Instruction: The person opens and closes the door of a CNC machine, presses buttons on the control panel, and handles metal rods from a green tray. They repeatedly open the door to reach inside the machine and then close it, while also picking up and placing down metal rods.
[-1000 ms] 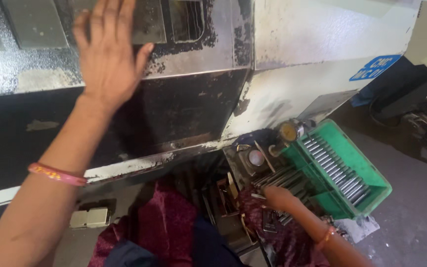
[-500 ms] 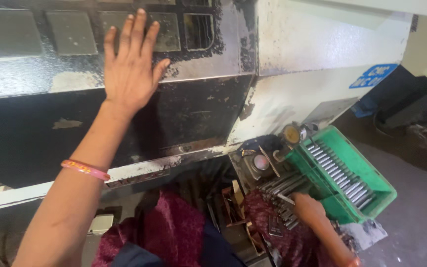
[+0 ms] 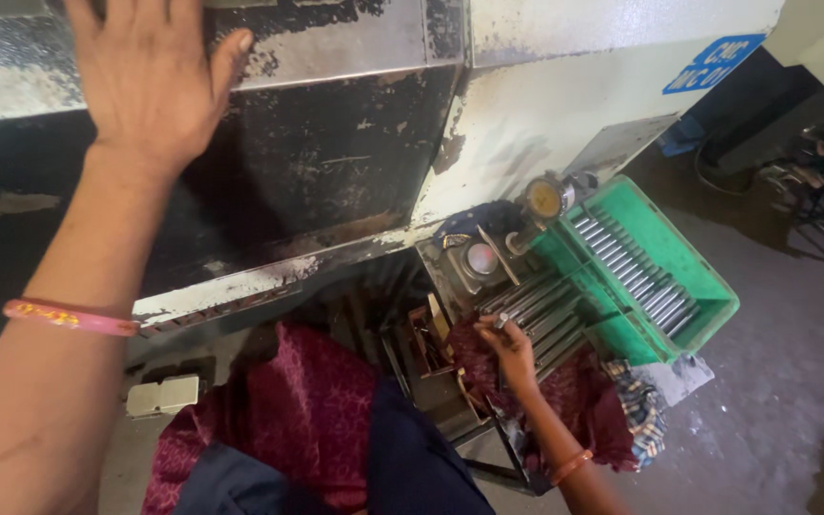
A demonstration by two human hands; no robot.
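Left hand: pressed flat with fingers spread against the worn black panel of the machine housing; nothing is gripped. A pink bangle is worn on that forearm. Below the housing, a maroon patterned cloth is seen. Right hand: lowered just beside the green crate, fingers closed on a small metal rod at the near end of loose steel rods laid left of the crate. More rods are ranked inside the crate. A round dial gauge is stood at the crate's far-left corner.
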